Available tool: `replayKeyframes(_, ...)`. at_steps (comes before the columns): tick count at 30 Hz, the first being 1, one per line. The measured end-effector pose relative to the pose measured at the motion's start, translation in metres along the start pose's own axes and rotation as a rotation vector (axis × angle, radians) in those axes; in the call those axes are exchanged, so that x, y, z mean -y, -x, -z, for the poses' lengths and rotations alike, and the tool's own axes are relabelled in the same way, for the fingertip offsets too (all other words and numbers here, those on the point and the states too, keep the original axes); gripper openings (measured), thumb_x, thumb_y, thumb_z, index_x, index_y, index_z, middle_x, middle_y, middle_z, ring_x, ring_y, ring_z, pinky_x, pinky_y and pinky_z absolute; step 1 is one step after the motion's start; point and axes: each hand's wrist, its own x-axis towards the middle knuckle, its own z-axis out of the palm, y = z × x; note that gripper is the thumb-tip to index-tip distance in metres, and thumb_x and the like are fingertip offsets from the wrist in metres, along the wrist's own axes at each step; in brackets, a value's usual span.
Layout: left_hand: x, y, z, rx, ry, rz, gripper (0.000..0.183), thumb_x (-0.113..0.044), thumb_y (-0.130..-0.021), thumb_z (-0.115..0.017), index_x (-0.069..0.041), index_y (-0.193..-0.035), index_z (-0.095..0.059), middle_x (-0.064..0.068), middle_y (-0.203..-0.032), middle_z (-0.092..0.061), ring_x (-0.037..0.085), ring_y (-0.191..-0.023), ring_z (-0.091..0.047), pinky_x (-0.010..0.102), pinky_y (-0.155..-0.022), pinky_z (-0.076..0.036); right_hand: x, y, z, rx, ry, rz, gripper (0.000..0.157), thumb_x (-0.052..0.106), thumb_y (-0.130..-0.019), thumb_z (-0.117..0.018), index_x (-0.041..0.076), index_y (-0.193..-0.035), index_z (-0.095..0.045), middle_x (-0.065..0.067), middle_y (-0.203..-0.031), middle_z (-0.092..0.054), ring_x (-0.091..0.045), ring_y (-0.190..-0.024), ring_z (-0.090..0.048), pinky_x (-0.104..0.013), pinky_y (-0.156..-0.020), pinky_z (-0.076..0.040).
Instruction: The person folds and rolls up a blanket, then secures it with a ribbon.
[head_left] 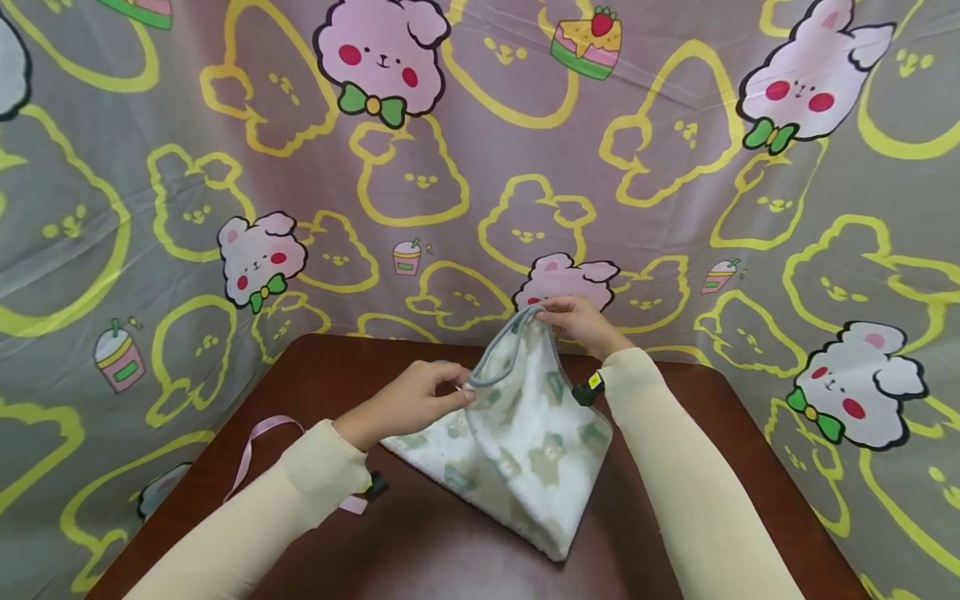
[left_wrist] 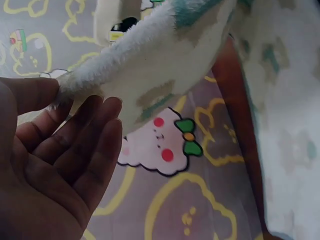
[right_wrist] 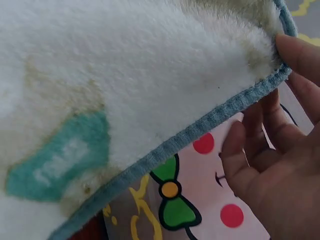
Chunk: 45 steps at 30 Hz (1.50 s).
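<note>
A fluffy white towel point(head_left: 540, 450) with beige and teal patches and a blue-grey stitched edge hangs between both hands, its lower part reaching down to the table. My right hand point(head_left: 577, 323) pinches it at a raised corner, thumb on one face and fingers behind, as the right wrist view also shows at the towel's corner point(right_wrist: 260, 60). Lower and to the left, my left hand point(head_left: 420, 400) pinches the edge between thumb and index finger. In the left wrist view the other fingers of the left hand point(left_wrist: 60, 155) extend below the towel's fold point(left_wrist: 150, 75).
A pink ribbon point(head_left: 258, 437) lies on the left of the dark brown table point(head_left: 330, 375), partly hidden under the left forearm. A grey curtain point(head_left: 480, 150) printed with cartoon animals encloses the table at the back and sides. Small dark devices sit on both wrists.
</note>
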Motion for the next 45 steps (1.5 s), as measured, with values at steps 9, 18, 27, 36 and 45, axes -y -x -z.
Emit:
replayKeyframes(9, 0.019, 0.011, 0.011, -0.016, -0.014, 0.081, 0.009, -0.026, -0.095, -0.065, -0.022, -0.087, -0.064, -0.010, -0.085, -0.063, 0.009, -0.062, -0.047, 0.029, -0.060, -0.043, 0.000, -0.013, -0.018, -0.008, 0.083, 0.006, 0.041, 0.022, -0.094, -0.067, 0.001, -0.128, -0.060, -0.015, -0.127, -0.056, -0.031, -0.112, -0.054, -0.054, -0.096, -0.042)
replayKeyframes(18, 0.053, 0.030, 0.006, -0.083, 0.242, 0.204, 0.010, -0.008, -0.095, -0.061, -0.005, -0.101, -0.054, 0.007, -0.085, -0.067, 0.018, -0.078, -0.067, 0.035, -0.070, -0.055, -0.012, -0.031, -0.047, -0.074, 0.178, 0.012, 0.031, 0.026, -0.094, -0.066, 0.008, -0.120, -0.068, -0.009, -0.108, -0.060, -0.022, -0.092, -0.053, -0.047, -0.081, -0.047)
replayKeyframes(27, 0.069, 0.043, -0.006, -0.108, 0.160, 0.233, 0.026, 0.001, -0.089, -0.054, -0.009, -0.111, -0.063, 0.002, -0.081, -0.066, 0.023, -0.069, -0.068, 0.033, -0.063, -0.055, -0.020, -0.038, -0.064, -0.064, 0.160, -0.009, 0.030, 0.023, -0.095, -0.066, 0.007, -0.120, -0.067, -0.009, -0.106, -0.062, -0.023, -0.094, -0.054, -0.048, -0.083, -0.047)
replayKeyframes(36, 0.073, 0.043, 0.010, -0.140, 0.105, 0.342, 0.016, -0.028, -0.095, -0.065, -0.014, -0.087, -0.067, -0.002, -0.077, -0.066, 0.017, -0.068, -0.065, 0.032, -0.064, -0.054, -0.020, -0.053, -0.087, -0.143, 0.274, 0.045, 0.027, 0.022, -0.093, -0.068, 0.005, -0.114, -0.070, -0.009, -0.101, -0.066, -0.020, -0.091, -0.057, -0.032, -0.076, -0.046)
replayKeyframes(45, 0.101, 0.051, 0.020, -0.144, 0.046, 0.525, 0.016, -0.024, -0.095, -0.064, -0.012, -0.087, -0.072, 0.003, -0.073, -0.064, 0.018, -0.065, -0.059, 0.032, -0.056, -0.046, -0.022, -0.063, -0.129, -0.225, 0.459, 0.017, 0.027, 0.028, -0.095, -0.065, 0.013, -0.118, -0.070, -0.005, -0.115, -0.068, -0.024, -0.106, -0.061, -0.041, -0.087, -0.047)
